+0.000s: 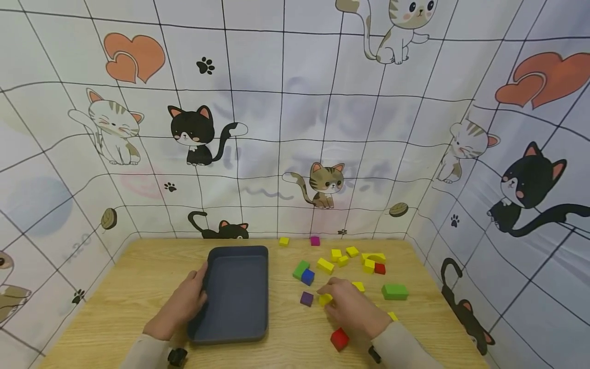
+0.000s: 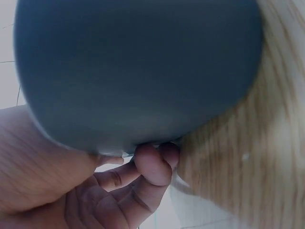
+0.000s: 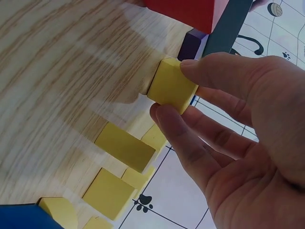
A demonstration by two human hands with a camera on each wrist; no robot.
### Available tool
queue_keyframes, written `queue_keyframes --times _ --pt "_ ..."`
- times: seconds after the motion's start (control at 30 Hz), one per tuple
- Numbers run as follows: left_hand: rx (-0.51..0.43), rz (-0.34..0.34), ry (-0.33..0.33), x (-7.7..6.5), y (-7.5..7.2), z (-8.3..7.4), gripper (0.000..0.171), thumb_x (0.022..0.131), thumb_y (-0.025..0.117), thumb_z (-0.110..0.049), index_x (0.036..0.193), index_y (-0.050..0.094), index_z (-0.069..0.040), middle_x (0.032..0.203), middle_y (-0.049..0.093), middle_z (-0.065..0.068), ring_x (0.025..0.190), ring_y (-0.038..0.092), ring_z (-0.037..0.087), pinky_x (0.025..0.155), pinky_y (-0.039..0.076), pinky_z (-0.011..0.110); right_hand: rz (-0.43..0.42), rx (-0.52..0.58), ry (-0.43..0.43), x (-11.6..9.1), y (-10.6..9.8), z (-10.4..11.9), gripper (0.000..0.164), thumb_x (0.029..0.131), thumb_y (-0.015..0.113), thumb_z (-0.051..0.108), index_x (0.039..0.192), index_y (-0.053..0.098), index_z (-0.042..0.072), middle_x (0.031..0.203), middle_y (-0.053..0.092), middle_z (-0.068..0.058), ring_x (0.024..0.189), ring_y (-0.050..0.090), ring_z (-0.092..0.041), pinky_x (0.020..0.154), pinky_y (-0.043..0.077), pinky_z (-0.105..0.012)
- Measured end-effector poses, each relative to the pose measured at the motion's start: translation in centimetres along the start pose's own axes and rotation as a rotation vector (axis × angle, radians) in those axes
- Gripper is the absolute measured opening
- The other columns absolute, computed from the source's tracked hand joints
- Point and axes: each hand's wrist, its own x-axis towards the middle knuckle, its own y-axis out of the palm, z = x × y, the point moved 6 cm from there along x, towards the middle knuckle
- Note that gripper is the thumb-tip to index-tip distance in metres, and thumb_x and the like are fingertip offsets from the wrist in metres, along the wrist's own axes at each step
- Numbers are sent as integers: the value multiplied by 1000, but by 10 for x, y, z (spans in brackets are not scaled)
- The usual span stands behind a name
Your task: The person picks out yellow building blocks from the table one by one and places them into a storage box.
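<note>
My left hand (image 1: 184, 300) holds the left side of a dark grey rectangular tray (image 1: 236, 294), its fingertips (image 2: 153, 164) curled against the tray's outer edge in the left wrist view. Nothing lies inside the tray. On the right, my right hand (image 1: 355, 307) pinches a yellow block (image 3: 170, 87) between thumb and fingers, close over the wooden table. A small purple block (image 1: 306, 299) sits just left of that hand. Nearer me is a red cube (image 1: 339, 339), below the right fingers in the head view.
Behind the right hand lie a green block (image 1: 301, 269) touching a blue one (image 1: 308, 277), and several yellow blocks (image 1: 325, 265). A larger green block (image 1: 395, 292) is farther right. Magenta (image 1: 315, 241) and small red (image 1: 380, 269) blocks are toward the back. Cat-print cloth (image 1: 258, 118) surrounds the table (image 1: 120, 287).
</note>
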Motion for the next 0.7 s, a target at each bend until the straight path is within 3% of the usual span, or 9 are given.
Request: queue_keyframes --times 0.4,0.7 --pt "-3 18 -22 2 1 1 76 96 64 2 162 27 12 141 54 40 111 68 39 87 59 52 3 -18 7 3 -3 3 33 91 81 12 124 79 12 120 75 -3 110 71 -22 92 64 -39" --pt "8 -11 -7 5 -2 1 71 93 65 2 156 34 13 139 55 41 110 69 44 87 59 55 -50 -53 -57 8 -18 26 30 93 81 14 123 80 12 114 75 -1 101 70 -14 88 64 -32"
